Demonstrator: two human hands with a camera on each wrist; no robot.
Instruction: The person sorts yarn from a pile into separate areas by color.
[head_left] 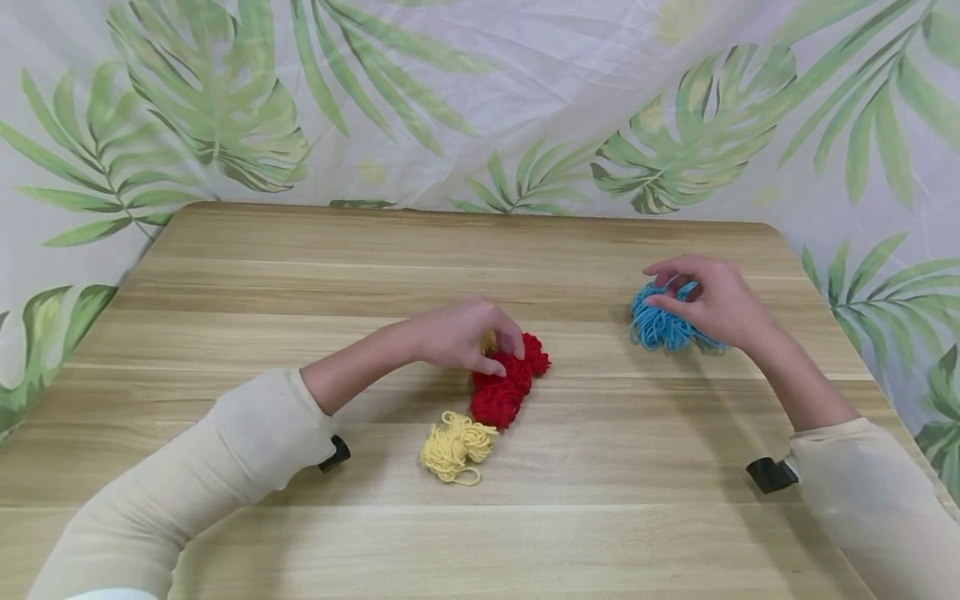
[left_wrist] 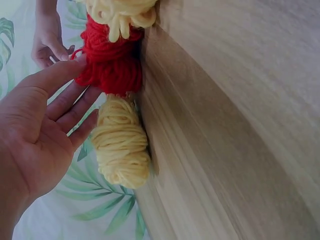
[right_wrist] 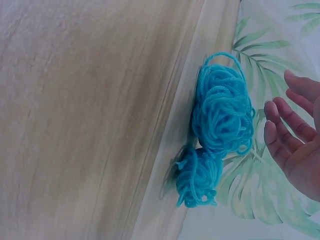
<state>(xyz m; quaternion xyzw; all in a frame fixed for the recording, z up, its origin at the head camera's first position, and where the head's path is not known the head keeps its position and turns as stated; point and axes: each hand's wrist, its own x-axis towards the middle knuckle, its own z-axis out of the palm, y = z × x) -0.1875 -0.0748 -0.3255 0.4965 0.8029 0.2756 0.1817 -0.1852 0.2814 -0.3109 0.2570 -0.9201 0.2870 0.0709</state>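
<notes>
Two bundles of red yarn lie in a row on the table, with looped yellow yarn at the near end. Another yellow bundle shows at the other end in the left wrist view; in the head view my hand mostly hides it. My left hand is over the red yarn, thumb and fingers apart, fingertips at its side. At the right lies blue yarn, seen as a larger bundle and a smaller one in the right wrist view. Just above it hovers my right hand, fingers loosely bent and holding nothing.
The wood-grain table has rounded far corners. Behind it and at both sides hangs a white cloth printed with green leaves. A small black device sits at the right sleeve, and a similar one at the left sleeve.
</notes>
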